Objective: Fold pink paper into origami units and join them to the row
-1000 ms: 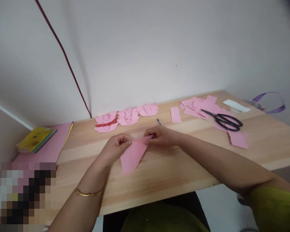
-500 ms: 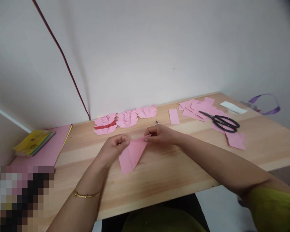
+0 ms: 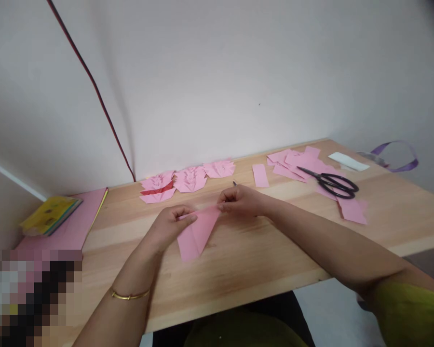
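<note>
A creased piece of pink paper is stretched between my two hands above the wooden table. My left hand pinches its upper left edge between thumb and fingers. At the upper right corner, my right hand grips the paper with thumb and bent fingers. The sheet hangs down from the hands and narrows towards its lower end, with a fold line running along it. Behind the hands, several folded pink paper pieces lie in a row near the wall, one with a red strip across it.
Black-handled scissors rest on scattered pink paper pieces at the right. A pink rectangle lies nearer the middle. White strips are at the far right. On the left, a yellow packet sits on a large pink sheet.
Both hands keep hold of the pink paper. The left hand's fingers have shifted slightly along its upper edge; the right hand has barely moved.
</note>
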